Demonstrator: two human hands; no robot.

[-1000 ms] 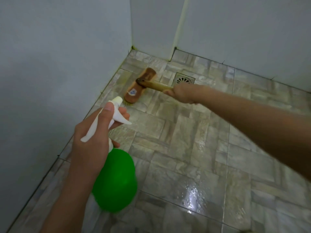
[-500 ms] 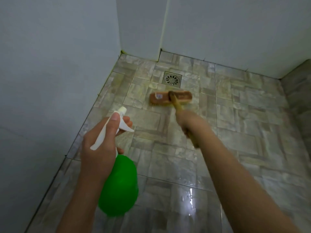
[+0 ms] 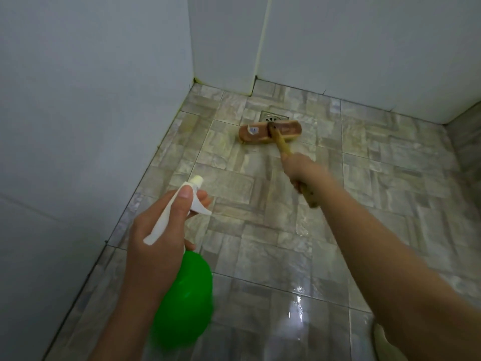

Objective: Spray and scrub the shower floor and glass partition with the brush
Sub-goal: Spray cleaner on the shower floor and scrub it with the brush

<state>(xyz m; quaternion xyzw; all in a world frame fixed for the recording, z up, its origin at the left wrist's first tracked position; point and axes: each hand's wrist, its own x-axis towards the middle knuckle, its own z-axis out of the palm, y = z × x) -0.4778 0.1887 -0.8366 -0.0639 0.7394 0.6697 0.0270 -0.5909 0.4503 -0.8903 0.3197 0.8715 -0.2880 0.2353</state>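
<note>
Moved: brown wooden long-handled brush (image 3: 270, 132), now nearer the grey tiled shower floor (image 3: 260, 256)'s back edge.
Hands: right hand (image 3: 299, 169) grips the brush; left hand (image 3: 156, 238) grips a green plastic spray bottle (image 3: 184, 295).
Progress: floor wet, mid-scrub; partition probably remains.

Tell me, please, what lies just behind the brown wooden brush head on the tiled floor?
A square metal floor drain set in the grey tiled floor. The brown wooden brush head covers the drain's near part, so its full grate cannot be seen.
</note>
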